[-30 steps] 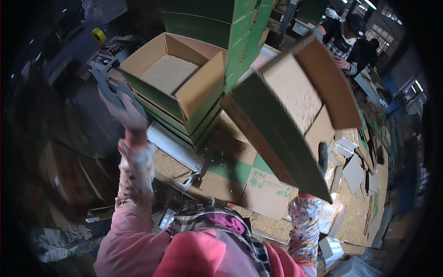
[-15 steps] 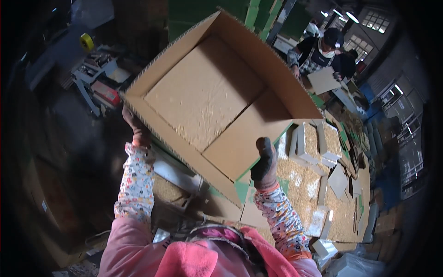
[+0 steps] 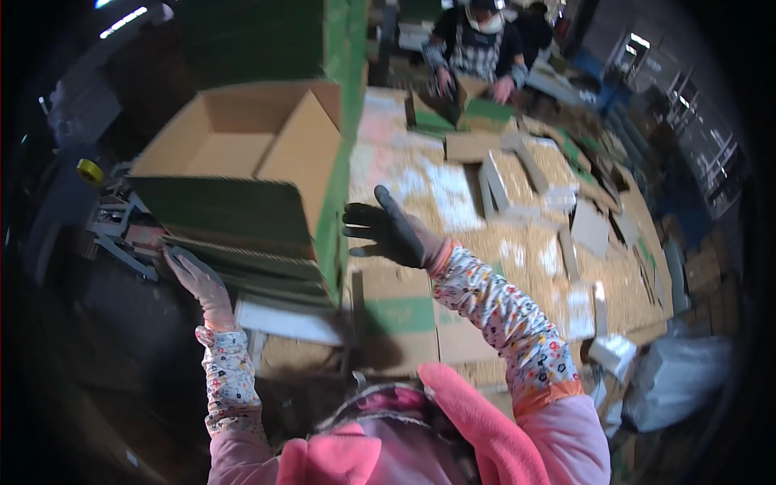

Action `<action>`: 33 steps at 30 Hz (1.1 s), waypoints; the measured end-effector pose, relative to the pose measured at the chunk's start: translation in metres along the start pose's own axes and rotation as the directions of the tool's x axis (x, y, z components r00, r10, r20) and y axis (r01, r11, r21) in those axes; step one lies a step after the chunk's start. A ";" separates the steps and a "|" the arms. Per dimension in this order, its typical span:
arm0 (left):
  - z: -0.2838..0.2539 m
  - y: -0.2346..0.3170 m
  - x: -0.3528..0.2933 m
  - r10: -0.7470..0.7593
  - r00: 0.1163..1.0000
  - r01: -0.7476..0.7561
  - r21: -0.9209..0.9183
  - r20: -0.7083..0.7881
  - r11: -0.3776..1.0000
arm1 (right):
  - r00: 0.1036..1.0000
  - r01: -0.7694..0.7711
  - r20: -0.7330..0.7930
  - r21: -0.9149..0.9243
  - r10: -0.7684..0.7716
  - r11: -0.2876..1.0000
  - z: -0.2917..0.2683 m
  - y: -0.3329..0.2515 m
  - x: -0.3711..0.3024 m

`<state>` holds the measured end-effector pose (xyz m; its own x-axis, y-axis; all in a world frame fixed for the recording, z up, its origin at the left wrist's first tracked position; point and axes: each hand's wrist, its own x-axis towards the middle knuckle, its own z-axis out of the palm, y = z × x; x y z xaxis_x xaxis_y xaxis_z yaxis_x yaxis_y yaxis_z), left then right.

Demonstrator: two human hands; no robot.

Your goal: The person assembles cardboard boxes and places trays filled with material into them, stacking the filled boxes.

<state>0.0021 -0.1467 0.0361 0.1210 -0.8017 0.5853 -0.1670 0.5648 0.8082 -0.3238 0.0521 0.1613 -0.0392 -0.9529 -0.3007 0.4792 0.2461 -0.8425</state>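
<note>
An open cardboard box (image 3: 222,212), green outside and brown inside, sits at the left on top of other green-sided cardboard (image 3: 242,260). My left hand (image 3: 200,287), in a glove, has its fingers stretched out along the lower left of that cardboard; whether it bears any weight I cannot tell. Just right of the box, my right hand (image 3: 396,233) in a dark-palmed glove is raised with its fingers spread. Nothing is in it, and a gap shows between it and the box.
A worktable (image 3: 477,279) carries white blocks with tan rough tops (image 3: 517,182) and loose cardboard pieces (image 3: 594,226). Across it, a co-worker (image 3: 477,48) handles a small green-and-brown carton (image 3: 461,109). Yellow tape (image 3: 89,170) is at far left, a plastic bag (image 3: 675,380) at lower right.
The box has gone from being held tilted between both hands to resting at the left on the other cardboard. My right hand has let go of it. The view has shifted too.
</note>
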 end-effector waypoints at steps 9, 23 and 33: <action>0.097 0.083 -0.276 -0.625 0.524 0.270 0.583 0.579 0.766 | 0.138 -0.860 -0.943 -0.266 -0.304 0.435 -0.253 0.243 -0.250; 0.228 0.193 -0.099 -0.438 0.487 0.402 0.251 0.755 0.880 | 0.088 0.233 -0.479 -0.843 -0.874 0.485 -0.208 0.022 -0.268; 0.261 0.279 -0.198 -0.095 -0.232 -0.706 -0.101 0.968 0.701 | 0.443 0.016 -0.347 -0.919 -0.827 0.394 -0.255 0.018 -0.197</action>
<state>-0.3242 0.1184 0.1287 -0.9595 -0.0567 -0.2759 -0.1041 0.9816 0.1601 -0.5316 0.2896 0.0916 -0.7177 -0.5640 0.4085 -0.6176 0.2444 -0.7475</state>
